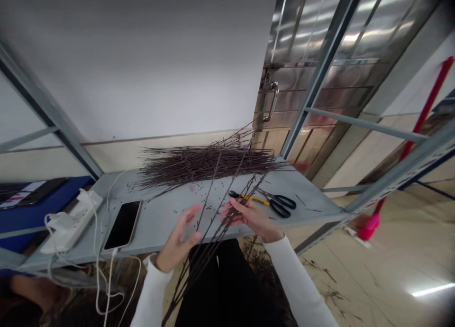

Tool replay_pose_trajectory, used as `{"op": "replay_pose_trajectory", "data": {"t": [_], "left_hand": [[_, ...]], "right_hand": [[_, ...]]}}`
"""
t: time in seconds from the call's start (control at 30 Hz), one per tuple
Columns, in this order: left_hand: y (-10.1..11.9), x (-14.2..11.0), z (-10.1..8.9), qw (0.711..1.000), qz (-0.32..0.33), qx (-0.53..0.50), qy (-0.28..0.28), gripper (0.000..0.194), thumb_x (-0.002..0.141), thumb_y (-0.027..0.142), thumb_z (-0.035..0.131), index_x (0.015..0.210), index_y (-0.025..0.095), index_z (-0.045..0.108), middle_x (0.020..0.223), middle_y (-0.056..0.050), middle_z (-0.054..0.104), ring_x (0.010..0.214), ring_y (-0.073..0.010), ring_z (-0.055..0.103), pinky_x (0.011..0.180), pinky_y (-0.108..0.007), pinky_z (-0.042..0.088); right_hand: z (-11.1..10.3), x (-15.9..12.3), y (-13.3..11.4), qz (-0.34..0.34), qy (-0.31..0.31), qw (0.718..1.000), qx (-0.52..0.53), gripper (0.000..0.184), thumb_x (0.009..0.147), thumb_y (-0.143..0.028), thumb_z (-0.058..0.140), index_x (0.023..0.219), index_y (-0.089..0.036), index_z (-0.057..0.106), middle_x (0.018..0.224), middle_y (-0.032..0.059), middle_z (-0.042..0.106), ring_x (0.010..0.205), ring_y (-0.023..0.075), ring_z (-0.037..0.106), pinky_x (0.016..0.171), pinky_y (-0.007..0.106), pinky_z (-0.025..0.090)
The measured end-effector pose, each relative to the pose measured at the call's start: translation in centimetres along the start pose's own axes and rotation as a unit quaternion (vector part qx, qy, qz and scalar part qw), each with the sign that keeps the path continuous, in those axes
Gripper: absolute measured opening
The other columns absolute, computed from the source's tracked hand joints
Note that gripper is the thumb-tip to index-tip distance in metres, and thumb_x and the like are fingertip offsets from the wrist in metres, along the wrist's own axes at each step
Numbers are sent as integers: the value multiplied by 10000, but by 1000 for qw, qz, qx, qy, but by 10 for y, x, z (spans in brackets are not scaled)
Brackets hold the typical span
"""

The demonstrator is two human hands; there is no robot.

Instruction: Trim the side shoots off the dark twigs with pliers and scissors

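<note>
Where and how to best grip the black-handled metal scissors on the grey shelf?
Probably take the black-handled metal scissors by their loops, coming from above and the person's right. They look to lie flat, loops rightward, blades angled back-left, close to the yellow-handled pliers. The right hand holds thin dark brown twigs, so it would need freeing first.

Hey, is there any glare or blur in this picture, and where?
In the head view, the left hand looks softly blurred; in the same view, glare streaks the metal door, and a bright reflection lies on the floor at lower right.
</note>
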State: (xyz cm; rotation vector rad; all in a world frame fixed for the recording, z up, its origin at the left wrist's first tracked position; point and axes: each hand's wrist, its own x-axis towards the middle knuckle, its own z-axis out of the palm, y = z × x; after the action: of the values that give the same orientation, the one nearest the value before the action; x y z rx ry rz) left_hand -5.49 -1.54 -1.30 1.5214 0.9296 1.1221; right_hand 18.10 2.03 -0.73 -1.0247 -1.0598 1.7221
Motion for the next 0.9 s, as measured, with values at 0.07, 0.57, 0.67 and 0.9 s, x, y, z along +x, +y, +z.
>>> {"op": "replay_pose_trajectory", "data": {"t": [0.07, 0.57, 0.67, 0.9], "left_hand": [[-24, -15, -2, 997, -57, -56, -9, 601, 764, 485, 663, 1265, 201, 494, 1330, -150, 523, 1224, -305, 487, 1047, -443, 363], [-55, -32, 54, 962, -179, -129, 161, 670, 654, 416, 757, 1232, 230, 474, 1198, -125, 583, 527, -95, 574, 413, -239, 470], [-67, -36, 61, 960, -182, -131, 170, 628, 642, 436, 762, 1181, 224, 520, 1175, -121, 613, 537, -107, 589, 419, -238, 477], [-76, -42, 52, 965, -168, -50, 195, 431, 666, 515, 718, 954, 197, 668, 999, -97, 727, 974, -271, 652, 897, -386, 506]], "right_hand": [[-1, 11, -11, 0, -41, 999, -2, 395, 770, -528, 637, 844, -142, 677, 800, 88, 746, 664, 182, 708, 636, 289, 576], [6, 40, 51, -52, 151, 986, -40, 416, 693, -532, 691, 909, -216, 529, 815, 13, 675, 599, 141, 639, 471, 235, 512], [17, 33, 68, -37, 145, 989, -6, 488, 659, -559, 704, 957, -213, 534, 848, 32, 688, 658, 181, 663, 538, 287, 547], [26, 30, 85, 6, 117, 990, 81, 594, 526, -598, 774, 896, -183, 564, 671, -3, 678, 505, 186, 640, 551, 362, 555]]}}
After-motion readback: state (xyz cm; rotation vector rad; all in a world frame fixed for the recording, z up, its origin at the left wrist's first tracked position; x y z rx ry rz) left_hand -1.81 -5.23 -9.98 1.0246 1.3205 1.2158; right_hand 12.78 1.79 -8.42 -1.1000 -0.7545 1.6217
